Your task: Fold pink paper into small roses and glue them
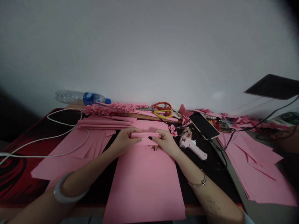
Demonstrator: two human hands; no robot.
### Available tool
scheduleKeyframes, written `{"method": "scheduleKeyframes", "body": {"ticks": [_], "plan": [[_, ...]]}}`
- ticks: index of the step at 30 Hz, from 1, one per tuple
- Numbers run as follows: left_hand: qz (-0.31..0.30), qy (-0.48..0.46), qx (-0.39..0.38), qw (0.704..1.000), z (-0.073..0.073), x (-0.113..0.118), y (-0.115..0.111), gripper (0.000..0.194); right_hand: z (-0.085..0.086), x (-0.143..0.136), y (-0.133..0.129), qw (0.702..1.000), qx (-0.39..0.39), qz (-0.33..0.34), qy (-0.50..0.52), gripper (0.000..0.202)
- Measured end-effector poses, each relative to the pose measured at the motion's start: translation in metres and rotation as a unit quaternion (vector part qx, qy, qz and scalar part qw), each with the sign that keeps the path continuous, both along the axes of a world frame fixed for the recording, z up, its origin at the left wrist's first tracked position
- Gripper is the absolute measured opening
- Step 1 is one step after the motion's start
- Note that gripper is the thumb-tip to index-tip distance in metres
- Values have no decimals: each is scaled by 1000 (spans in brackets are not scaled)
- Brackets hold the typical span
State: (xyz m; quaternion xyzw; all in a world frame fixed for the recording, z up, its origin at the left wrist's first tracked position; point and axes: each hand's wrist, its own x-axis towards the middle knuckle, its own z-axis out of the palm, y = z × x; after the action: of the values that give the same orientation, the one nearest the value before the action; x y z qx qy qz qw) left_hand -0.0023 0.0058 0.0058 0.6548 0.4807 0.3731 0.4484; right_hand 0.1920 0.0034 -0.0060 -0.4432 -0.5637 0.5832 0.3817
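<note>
Between my two hands a small strip of pink paper is held level, its upper edge folded or rolled over. My left hand pinches its left end, thumb in front. At the right end my right hand grips it the same way, a dark-painted thumbnail showing. Most of the other fingers are hidden behind the strip. Below lies a large pink paper sheet, reaching over the near table edge. Some small dark bits show just under the strip; I cannot make out what they are.
Right of my hands lie a glue gun, small paper roses and a phone. Behind are scissors and a plastic bottle. Pink sheets lie right, rolled paper left, with a white cable.
</note>
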Motion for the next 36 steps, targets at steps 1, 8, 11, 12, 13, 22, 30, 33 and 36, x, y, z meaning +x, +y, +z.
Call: {"method": "scheduleKeyframes", "body": {"ticks": [1,8,11,12,13,22,30,33,36], "plan": [[-5,18,17,1000,0,0,0,10,1,0,0,1000,-5,11,-5,24],[-27,50,69,996,-4,0,0,20,1,0,-3,997,-25,61,-39,25],[-25,38,66,997,-6,1,0,18,2,-1,-3,995,-30,80,-44,24],[-24,31,63,997,-7,1,0,16,2,-1,-4,995,-29,85,-49,24],[-25,26,61,998,-7,1,0,15,2,-1,-4,994,-28,88,-53,24],[26,58,46,997,-9,0,2,32,3,-3,-4,998,-20,59,-32,26],[55,33,35,997,0,-4,6,41,2,-1,0,1000,7,-5,28,31],[80,32,47,995,-1,-4,6,45,0,-1,1,999,9,-13,33,32],[99,33,70,992,-1,-5,5,46,-1,0,2,999,12,-27,37,33]]}}
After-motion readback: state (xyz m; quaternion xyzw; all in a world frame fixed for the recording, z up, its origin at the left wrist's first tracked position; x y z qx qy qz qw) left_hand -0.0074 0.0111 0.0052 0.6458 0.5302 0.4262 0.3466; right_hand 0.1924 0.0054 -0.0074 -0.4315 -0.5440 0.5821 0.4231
